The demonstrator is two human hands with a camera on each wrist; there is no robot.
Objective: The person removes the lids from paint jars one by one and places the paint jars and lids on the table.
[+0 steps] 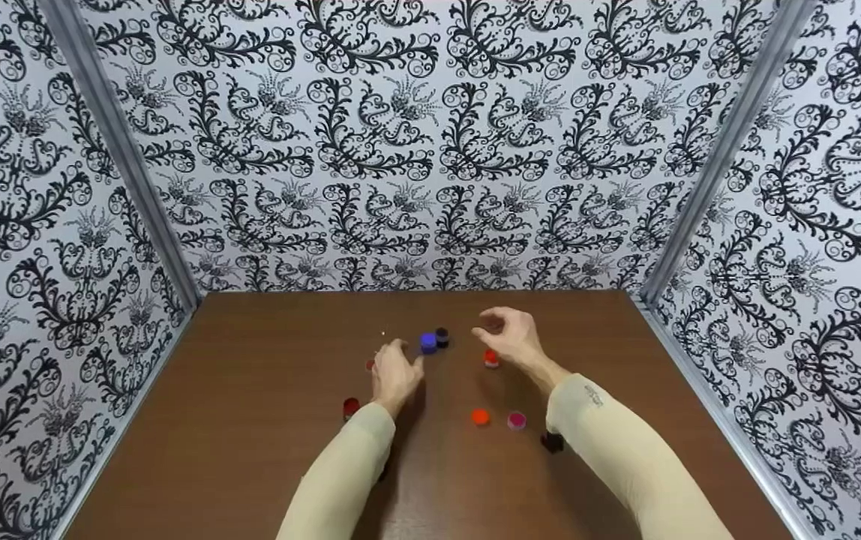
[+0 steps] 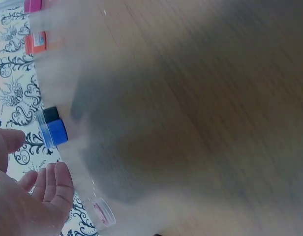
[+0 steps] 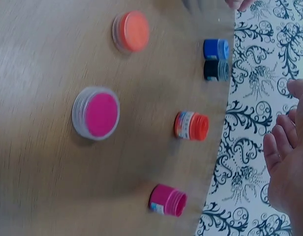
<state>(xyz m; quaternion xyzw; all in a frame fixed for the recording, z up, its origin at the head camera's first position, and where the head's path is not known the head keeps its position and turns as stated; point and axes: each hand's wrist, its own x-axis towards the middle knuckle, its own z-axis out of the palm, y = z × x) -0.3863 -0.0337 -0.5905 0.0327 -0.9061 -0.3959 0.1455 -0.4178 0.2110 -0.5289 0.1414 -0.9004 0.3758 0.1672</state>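
In the head view my left hand [image 1: 397,375] hovers over the table, fingers relaxed around nothing. Close to its fingertips stand a blue paint jar [image 1: 428,343] and a black paint jar [image 1: 442,337], side by side. Beside its outer edge lies a small clear lid with a reddish patch [image 2: 103,212]. My right hand [image 1: 513,337] is raised with its thumb apart from loosely bent fingers, also empty. Below it stands an orange-red paint jar [image 3: 191,125] with a white label. A magenta paint jar [image 3: 167,200] is in the right wrist view, hidden behind the hand in the head view.
Nearer on the brown table [image 1: 250,450] lie a small orange container [image 1: 480,417] and a clear-rimmed pink one [image 1: 517,421]. A dark object [image 1: 552,442] shows beside the right sleeve, a red jar [image 1: 351,408] beside the left forearm. Patterned walls [image 1: 415,150] enclose the table.
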